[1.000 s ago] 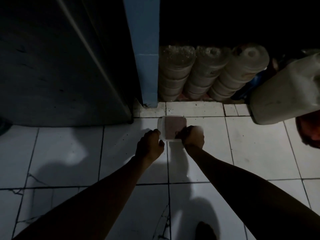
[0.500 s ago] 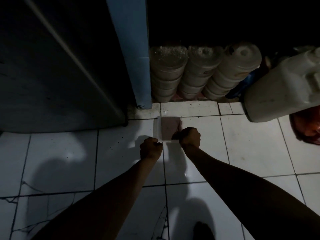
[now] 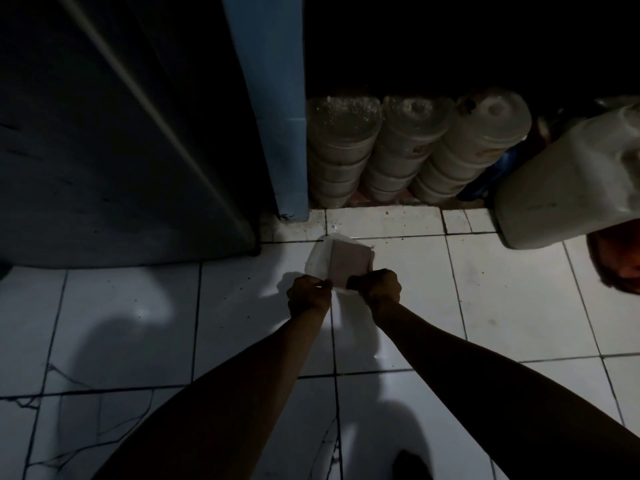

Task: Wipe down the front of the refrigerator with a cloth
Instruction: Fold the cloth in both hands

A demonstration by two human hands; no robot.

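Both hands, the left hand (image 3: 309,294) and right hand (image 3: 375,289), are clenched on a pinkish cloth (image 3: 349,263) over a translucent plastic tub (image 3: 320,259) on the white tiled floor (image 3: 502,289), seemingly wringing it, before carrying it to the dark refrigerator front (image 3: 104,150).

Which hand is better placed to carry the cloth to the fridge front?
Probably the left hand: it pinches the pinkish cloth over the small translucent plastic tub and is nearer the dark refrigerator front. The right hand grips the other end.
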